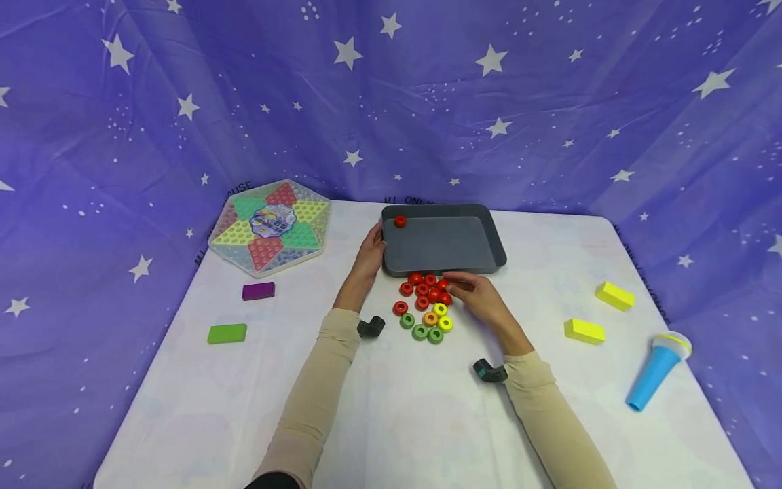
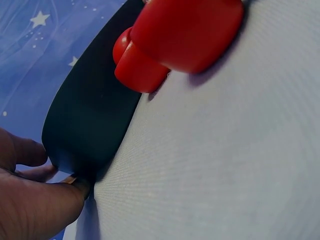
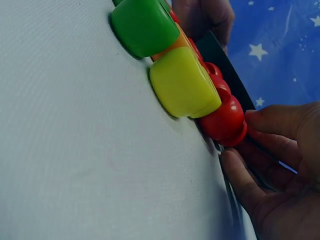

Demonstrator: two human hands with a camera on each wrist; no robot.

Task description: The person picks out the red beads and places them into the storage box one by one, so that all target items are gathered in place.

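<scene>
A dark grey tray (image 1: 446, 246) lies near the table's back edge with one red ring (image 1: 400, 221) in its back left corner. My left hand (image 1: 370, 255) grips the tray's left side, thumb and fingers at its corner in the left wrist view. In front of the tray lies a cluster of red rings (image 1: 422, 289), several with rounded tops up. My right hand (image 1: 479, 297) is at the cluster's right side. In the right wrist view its fingertips touch the near edge of a red piece (image 3: 222, 122), thumb and forefinger spread apart.
Nearer me lie green rings (image 1: 419, 332), yellow rings (image 1: 445, 324) and an orange ring (image 1: 430, 319). A hexagonal game board (image 1: 269, 227), a purple block (image 1: 258, 291) and a green block (image 1: 227, 333) lie left. Yellow blocks (image 1: 584, 331) and a blue toy microphone (image 1: 654, 377) lie right.
</scene>
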